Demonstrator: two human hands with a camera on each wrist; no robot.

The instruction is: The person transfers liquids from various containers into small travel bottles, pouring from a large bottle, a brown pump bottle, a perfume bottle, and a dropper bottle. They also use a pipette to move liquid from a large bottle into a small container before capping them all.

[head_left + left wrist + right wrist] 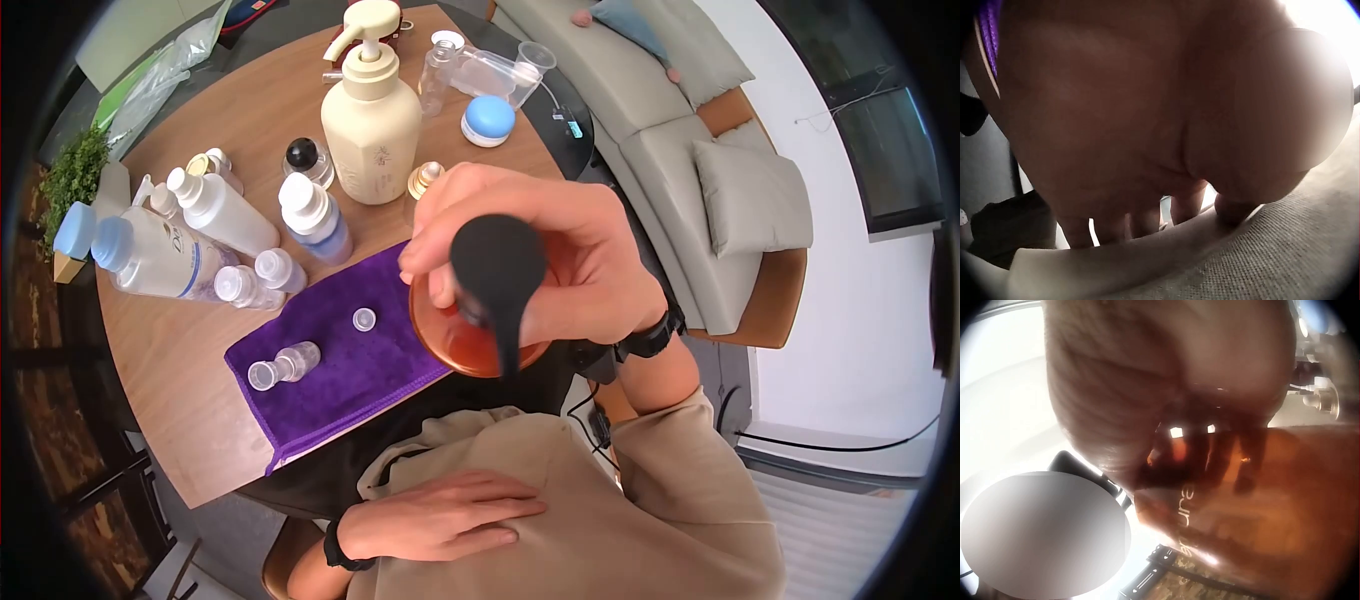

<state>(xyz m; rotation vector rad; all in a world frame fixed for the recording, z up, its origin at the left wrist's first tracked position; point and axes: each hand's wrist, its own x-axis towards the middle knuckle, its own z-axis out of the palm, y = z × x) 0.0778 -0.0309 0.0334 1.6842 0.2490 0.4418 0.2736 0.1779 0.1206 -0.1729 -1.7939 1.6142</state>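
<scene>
My right hand (575, 250) grips an amber bottle (447, 335) with a black pump head (497, 262), held up above the near edge of the table. In the right wrist view its see-through orange side (1285, 487) carries pale lettering, and fingers curl round its upper part. With fingers straight, my left hand (440, 520) rests flat on the front of the beige shirt (600, 500). A purple cloth (345, 375) lies beside the amber bottle, bearing a small clear bottle (298, 360) on its side and a small clear cap (364, 319).
A large cream pump bottle (370, 140) stands behind the cloth, near a blue-lidded jar (488, 122). Several white and clear bottles crowd the left, including a white bottle (225, 210) and a blue-and-white bottle (318, 220). A grey sofa (690, 190) stands at the right.
</scene>
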